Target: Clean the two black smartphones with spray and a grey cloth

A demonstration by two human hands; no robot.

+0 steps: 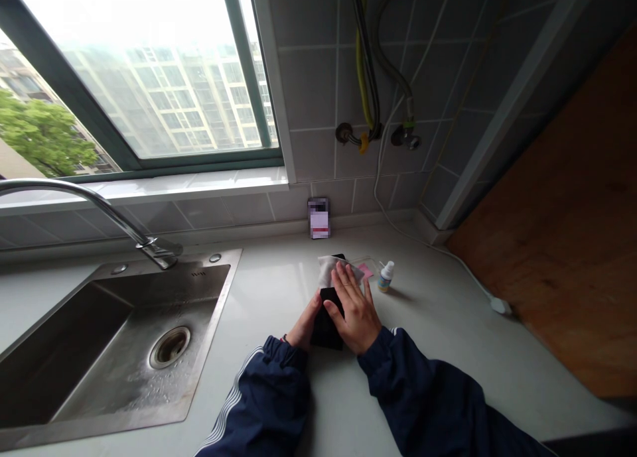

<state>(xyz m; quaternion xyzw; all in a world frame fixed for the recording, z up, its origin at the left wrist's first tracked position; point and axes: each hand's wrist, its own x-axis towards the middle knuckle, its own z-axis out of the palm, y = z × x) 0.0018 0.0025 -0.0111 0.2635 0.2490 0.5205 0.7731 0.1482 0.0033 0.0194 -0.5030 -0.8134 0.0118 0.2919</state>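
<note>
Black flat item point(327, 336) lies on the pale desk point(263, 278), right of the steel sink point(198, 357), with both hands on it. Phone or case, can't tell. A thin white cloth point(327, 268) lies across its far part; a jagged black edge shows just below the cloth, layering unclear.

Left hand point(302, 322) braces the item's left edge, thumb along the side; its other fingers are mostly hidden, so can't tell if they pinch. Right hand point(357, 312) is palm down, fingers point(343, 279) extended nearly flat and close together over the cloth, thumb apart on the black surface. No pinch on the right.

Step looks like pressing or rubbing by hand on the item. To do it well: brace firmly with the left so the item doesn't skate on the smooth desk; spread pressure evenly across the right fingers, no digging in with the tips; hold the cloth flat, since a fold would likely leave uneven contact. Short, straight strokes seem safest.

Watch the white bottle point(385, 278) and pink piece point(366, 271), both near the right hand; a wide sweep could knock the bottle over. Sink is well apart, wet inside.
</note>
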